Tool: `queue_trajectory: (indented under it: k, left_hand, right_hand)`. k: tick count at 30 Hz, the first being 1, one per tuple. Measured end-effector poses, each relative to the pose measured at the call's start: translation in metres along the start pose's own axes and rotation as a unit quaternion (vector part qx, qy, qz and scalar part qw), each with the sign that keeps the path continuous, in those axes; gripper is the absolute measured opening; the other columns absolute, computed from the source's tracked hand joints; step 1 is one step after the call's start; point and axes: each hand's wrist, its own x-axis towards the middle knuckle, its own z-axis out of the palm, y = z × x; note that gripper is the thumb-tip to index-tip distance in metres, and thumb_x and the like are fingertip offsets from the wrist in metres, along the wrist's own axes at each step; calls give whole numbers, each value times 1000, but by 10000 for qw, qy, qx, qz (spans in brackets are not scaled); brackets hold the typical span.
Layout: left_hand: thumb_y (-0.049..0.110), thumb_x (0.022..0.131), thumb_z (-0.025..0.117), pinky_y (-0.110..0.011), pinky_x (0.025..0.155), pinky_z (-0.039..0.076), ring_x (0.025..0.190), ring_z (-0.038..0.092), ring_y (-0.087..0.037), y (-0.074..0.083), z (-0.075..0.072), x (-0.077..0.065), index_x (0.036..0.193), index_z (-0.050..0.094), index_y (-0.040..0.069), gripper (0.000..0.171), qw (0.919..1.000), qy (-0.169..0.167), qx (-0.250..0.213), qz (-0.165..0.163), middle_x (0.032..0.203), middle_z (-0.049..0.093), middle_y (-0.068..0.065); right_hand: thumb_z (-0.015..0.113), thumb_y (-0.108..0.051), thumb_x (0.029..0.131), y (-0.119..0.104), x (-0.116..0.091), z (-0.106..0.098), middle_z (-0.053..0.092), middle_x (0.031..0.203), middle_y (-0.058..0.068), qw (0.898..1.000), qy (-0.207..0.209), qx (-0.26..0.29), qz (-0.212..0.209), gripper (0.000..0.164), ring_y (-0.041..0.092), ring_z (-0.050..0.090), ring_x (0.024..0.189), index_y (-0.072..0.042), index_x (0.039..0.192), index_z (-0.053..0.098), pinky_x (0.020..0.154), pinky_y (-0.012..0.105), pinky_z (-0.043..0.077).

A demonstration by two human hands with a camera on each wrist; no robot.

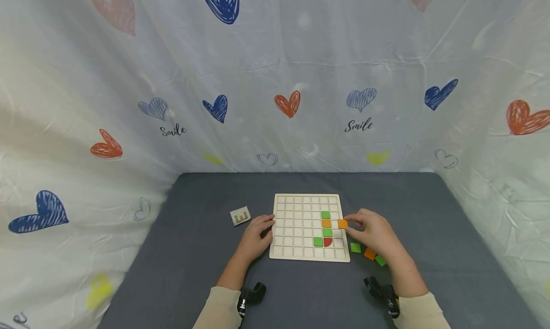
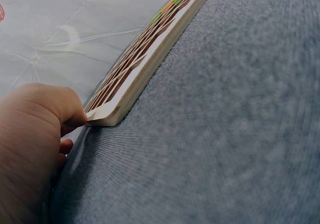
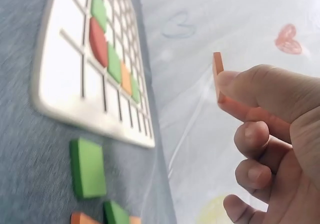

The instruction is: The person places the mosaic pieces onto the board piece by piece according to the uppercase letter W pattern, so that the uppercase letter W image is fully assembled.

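Note:
A pale wooden grid board (image 1: 294, 250) lies on the dark cloth with several coloured tiles in its cells: green tiles (image 1: 318, 242), an orange tile (image 1: 326, 223) and a red rounded tile (image 1: 328, 242). My left hand (image 1: 257, 238) holds the board's left edge, thumb and forefinger at the rim in the left wrist view. Between thumb and forefinger, my right hand (image 1: 373, 231) pinches an orange square tile (image 3: 218, 76). From the head, that tile overlaps the board's right border; in the right wrist view it is raised above the cloth, its thin edge facing the camera.
Right of the board, below my right hand, lie loose tiles: a green tile (image 1: 355, 248), an orange tile (image 1: 369, 253) and another green tile (image 1: 380, 260). A small pale patterned card (image 1: 240, 216) lies left of the board. A heart-printed curtain (image 1: 275, 143) hangs behind the table.

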Motion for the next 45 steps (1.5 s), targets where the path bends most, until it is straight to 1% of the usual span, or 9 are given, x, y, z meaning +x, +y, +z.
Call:
queue_trajectory:
  k: [6, 10, 15, 21, 28, 36, 41, 43, 45]
  left_hand:
    - [9, 99, 64, -52, 114, 41, 141, 45, -32, 0, 0, -1, 134, 67, 1, 36, 10000, -44, -15, 13, 146, 58, -8]
    - [9, 99, 64, -52, 114, 41, 141, 45, -32, 1, -1, -2, 134, 67, 0, 37, 10000, -29, -36, 71, 146, 58, -8]
    - [9, 99, 63, -54, 113, 41, 141, 46, -34, 1, -1, -3, 134, 67, 0, 37, 10000, -9, -17, 81, 145, 59, -9]
    - [9, 99, 62, -53, 113, 42, 141, 45, -33, 0, 0, -3, 134, 67, 1, 37, 10000, 6, 13, 42, 146, 58, -8]
    - [8, 98, 63, -55, 111, 43, 139, 47, -35, 0, 0, -1, 134, 68, 0, 37, 9998, 75, 49, 158, 145, 59, -10]
    - [6, 98, 64, -56, 112, 42, 140, 46, -36, 4, -2, 0, 135, 66, -1, 37, 9999, 7, -12, 106, 146, 58, -10]
    - [8, 99, 63, -54, 113, 42, 141, 45, -34, 3, -1, 0, 135, 67, 0, 37, 10000, -15, 43, 15, 147, 58, -9]
    - [10, 100, 62, -53, 113, 42, 142, 45, -33, 3, -1, -1, 135, 67, 2, 37, 9999, -37, 56, -75, 147, 57, -8]
    - [12, 100, 62, -51, 114, 41, 143, 44, -31, 3, 0, -1, 136, 67, 3, 37, 9999, -53, 58, -149, 148, 56, -6]
  right_hand:
    - [79, -16, 90, -11, 5, 4, 44, 76, 0, 9991, -286, 191, 252, 27, 18, 40, 67, -9, 116, 78, 57, 33, 31]
    - [80, -16, 89, -18, 6, 9, 52, 79, -1, 9991, -320, 82, 276, 28, 18, 45, 73, -9, 116, 78, 63, 34, 37]
    - [80, -16, 88, -27, 7, 18, 57, 84, 2, 9994, -310, 32, 132, 29, 17, 46, 72, -9, 116, 78, 62, 33, 38]
    - [82, -21, 87, -36, 9, 33, 69, 96, -1, 9996, -272, 21, -87, 28, 18, 60, 84, -14, 115, 80, 68, 33, 50]
    - [83, -26, 87, -44, 12, 49, 70, 93, -6, 9983, -400, -337, -250, 23, 9, 54, 72, -19, 108, 82, 64, 30, 48]
    - [85, -27, 85, -42, 13, 73, 58, 68, -13, 9967, -623, -390, -357, 23, 4, 46, 59, -19, 106, 83, 54, 27, 42]
    - [86, -27, 83, -39, 13, 84, 72, 88, -8, 9968, -579, -354, -415, 21, 7, 59, 71, -21, 103, 83, 64, 31, 52]
    - [86, -27, 83, -38, 13, 85, 74, 93, -7, 9970, -553, -352, -418, 21, 8, 61, 74, -21, 104, 83, 67, 33, 54]
    - [85, -27, 84, -38, 13, 87, 72, 88, -7, 9972, -530, -345, -394, 23, 9, 60, 71, -21, 106, 83, 66, 34, 54]
